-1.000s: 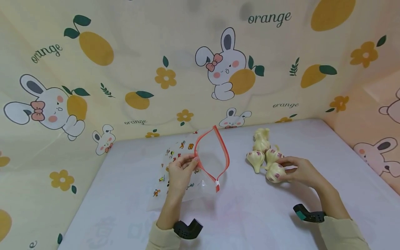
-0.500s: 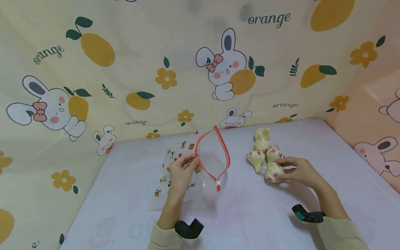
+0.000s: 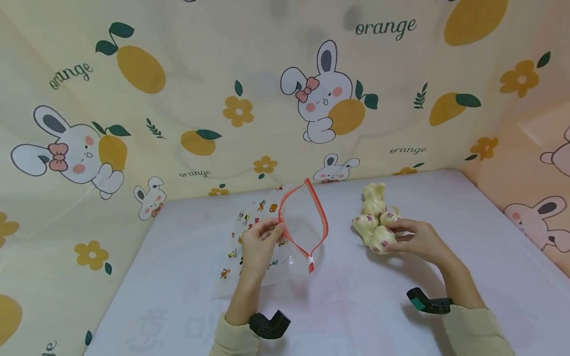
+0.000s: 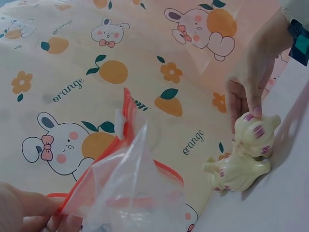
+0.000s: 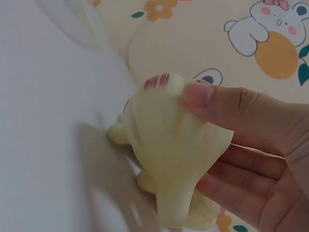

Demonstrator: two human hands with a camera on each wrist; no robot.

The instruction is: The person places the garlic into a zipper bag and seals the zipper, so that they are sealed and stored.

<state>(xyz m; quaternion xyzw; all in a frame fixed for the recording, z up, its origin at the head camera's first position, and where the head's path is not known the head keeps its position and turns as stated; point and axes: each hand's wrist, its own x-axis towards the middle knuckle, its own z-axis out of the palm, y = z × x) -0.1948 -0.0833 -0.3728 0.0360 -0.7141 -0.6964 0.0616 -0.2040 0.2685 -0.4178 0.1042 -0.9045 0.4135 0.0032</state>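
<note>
My left hand [image 3: 257,248] pinches the red rim of a clear zip bag [image 3: 285,269] printed with small cartoon figures. The bag's mouth gapes toward the right, and its white slider [image 3: 310,260] sits at the near end. To the right, my right hand [image 3: 420,241] grips a garlic bulb [image 5: 166,125] between thumb and fingers; its stem points down in the right wrist view. Other garlic bulbs lie close around it: one on the left [image 3: 364,222], one at the back [image 3: 373,198], and one [image 3: 390,215] partly hidden behind my fingers.
A pale cloth covers the table [image 3: 347,306]. Behind it rises a cream backdrop [image 3: 258,64] with rabbits and oranges, and a pinkish one [image 3: 525,173] stands at the right. Black cameras [image 3: 269,325] are strapped to both wrists.
My right hand has shifted left with the garlic bulb, bringing it against the left bulb and lower in front of the others. The left hand and the bag hold still.
</note>
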